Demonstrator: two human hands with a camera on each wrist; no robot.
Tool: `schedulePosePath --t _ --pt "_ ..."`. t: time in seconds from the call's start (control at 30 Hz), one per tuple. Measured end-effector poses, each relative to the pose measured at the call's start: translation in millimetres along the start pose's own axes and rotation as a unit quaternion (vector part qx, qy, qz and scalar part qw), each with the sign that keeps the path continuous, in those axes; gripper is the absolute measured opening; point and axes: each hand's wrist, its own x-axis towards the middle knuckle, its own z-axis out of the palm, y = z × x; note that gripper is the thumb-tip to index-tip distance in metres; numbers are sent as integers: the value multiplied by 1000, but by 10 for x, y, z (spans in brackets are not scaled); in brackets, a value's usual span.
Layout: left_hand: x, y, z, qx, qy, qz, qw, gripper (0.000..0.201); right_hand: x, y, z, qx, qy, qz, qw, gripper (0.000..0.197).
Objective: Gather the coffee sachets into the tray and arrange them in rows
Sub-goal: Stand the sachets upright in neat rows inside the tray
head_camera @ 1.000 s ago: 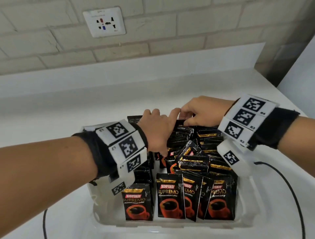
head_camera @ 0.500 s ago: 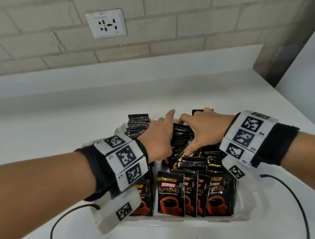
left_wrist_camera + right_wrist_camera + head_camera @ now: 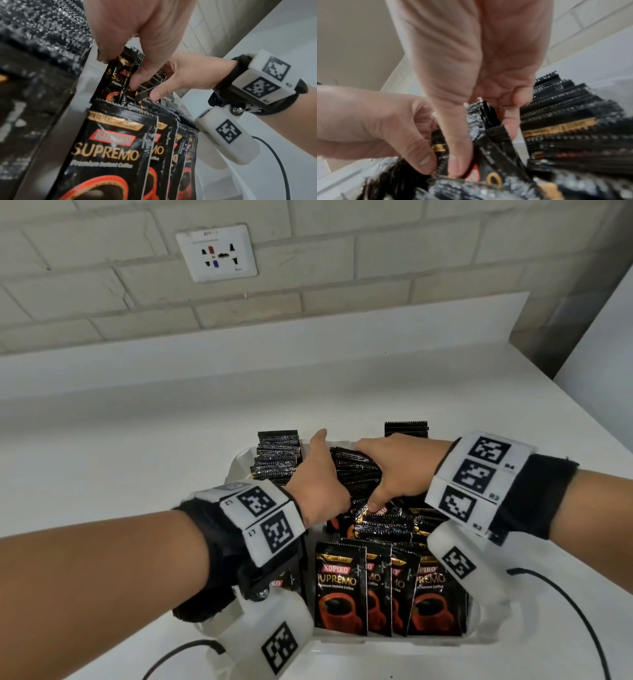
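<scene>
— Where does the bunch lie from your hands?

— Take the tray (image 3: pixel 486 628) as the mark. At its near wall a front row of sachets (image 3: pixel 339 587) stands upright, faces toward me. Just behind that row, mid-tray, is the middle bunch (image 3: pixel 356 470), tilted and uneven, its long axis running away from me toward the far wall. My left hand (image 3: pixel 317 491) holds its left side with curled fingers; my right hand (image 3: pixel 399 470) grips its right side, thumb dug in at the near end. Both touch it, neither nearer.

— And beyond?

— A tidy left stack (image 3: pixel 277 453) and more sachets at the far right corner (image 3: pixel 406 428). I judge the squeeze must run along that axis, straightening the row on the surface (image 3: pixel 137 422).
</scene>
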Motion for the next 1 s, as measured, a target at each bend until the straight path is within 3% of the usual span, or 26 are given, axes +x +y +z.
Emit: schedulePosePath --t 0.23,0.4,0.5,0.6,0.73,0.9,1.0 --pt "35 2 49 -42 37 -29 998 107 87 -123 -70 1 -4 28 1000 65" --pt "85 -62 84 -103 49 -42 993 106 163 -141 1 54 -23 74 996 74" --pt "76 -85 78 -117 36 -20 992 94 175 -142 17 147 -9 101 984 83" --pt "69 -55 84 -114 30 -15 993 90 222 -165 22 248 12 114 962 81" --pt "107 -32 56 -126 22 -24 992 93 280 -202 60 400 26 139 906 91" --pt "83 38 -42 -125 5 -27 992 49 312 -244 80 518 69 144 840 70" --pt "84 85 -49 -129 14 -29 991 55 322 -276 57 545 84 156 820 66"
